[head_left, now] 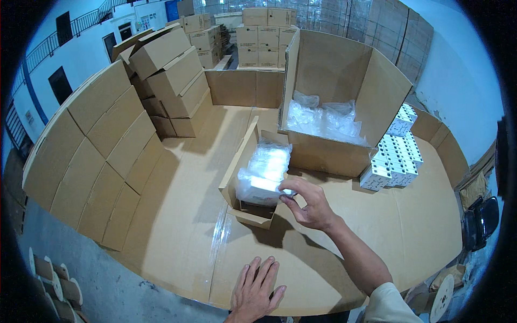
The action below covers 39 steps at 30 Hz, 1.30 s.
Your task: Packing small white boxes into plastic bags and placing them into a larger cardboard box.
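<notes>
My right hand (308, 204) pinches the right end of a white box (258, 192) with thumb and fingertips. Clear bubble wrap lies around this white box, which rests at the near end of an open, narrow cardboard carton (232, 188). Behind it, more bubble-wrapped white items (268, 160) fill the carton. My left hand (257, 288) lies flat near the table's front edge, fingers stretched out and holding nothing. What lies under the wrapped things is mostly hidden.
A tall open carton (328, 151) holding bubble wrap (323, 121) stands behind on the right. Beside it are stacked small white boxes (396, 161). Closed brown cartons (102, 151) form a wall at left, with flapped cartons (175, 81) behind. Cardboard covers the table (177, 242).
</notes>
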### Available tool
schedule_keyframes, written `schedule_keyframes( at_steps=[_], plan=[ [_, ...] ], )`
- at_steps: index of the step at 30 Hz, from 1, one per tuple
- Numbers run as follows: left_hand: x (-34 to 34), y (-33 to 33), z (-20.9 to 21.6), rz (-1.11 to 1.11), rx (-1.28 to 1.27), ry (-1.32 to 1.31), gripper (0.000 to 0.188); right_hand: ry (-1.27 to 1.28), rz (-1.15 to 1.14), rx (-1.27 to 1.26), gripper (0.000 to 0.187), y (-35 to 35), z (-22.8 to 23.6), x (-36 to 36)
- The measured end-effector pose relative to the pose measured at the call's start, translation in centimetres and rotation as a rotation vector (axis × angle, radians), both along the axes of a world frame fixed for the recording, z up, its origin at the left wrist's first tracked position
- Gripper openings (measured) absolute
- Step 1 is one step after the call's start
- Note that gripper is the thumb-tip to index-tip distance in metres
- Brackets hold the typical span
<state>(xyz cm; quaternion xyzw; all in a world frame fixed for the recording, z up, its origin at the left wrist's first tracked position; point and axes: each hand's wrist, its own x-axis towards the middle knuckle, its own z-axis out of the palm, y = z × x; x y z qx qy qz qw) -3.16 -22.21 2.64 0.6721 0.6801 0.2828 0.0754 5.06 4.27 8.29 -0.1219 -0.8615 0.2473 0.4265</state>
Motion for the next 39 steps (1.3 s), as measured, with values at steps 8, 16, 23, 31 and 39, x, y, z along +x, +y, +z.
schedule_keyframes(
  at_steps=[8, 16, 23, 31, 39],
  plan=[
    [0.1, 0.1, -0.2, 0.003, 0.014, -0.014, 0.063, -0.279, 0.021, -0.013, 0.031, -0.3, 0.9, -1.3],
    [0.1, -0.1, -0.1, 0.011, -0.007, 0.004, 0.061, -0.293, -0.102, 0.088, 0.028, -1.8, -1.2, -2.2],
    [0.1, -0.1, -0.3, 0.001, 0.013, 0.002, 0.062, -0.383, -0.216, 0.183, 0.011, -1.3, -1.1, -2.8],
    [0.3, 0.2, -0.5, -0.018, 0.002, 0.031, 0.064, -0.443, -0.21, 0.136, 0.027, -1.9, -0.4, -0.7],
    [0.6, 2.4, -0.8, -0.106, -0.119, 0.08, 0.067, -0.531, -0.115, -0.078, 0.064, -1.9, -1.1, 4.5]
  ],
)
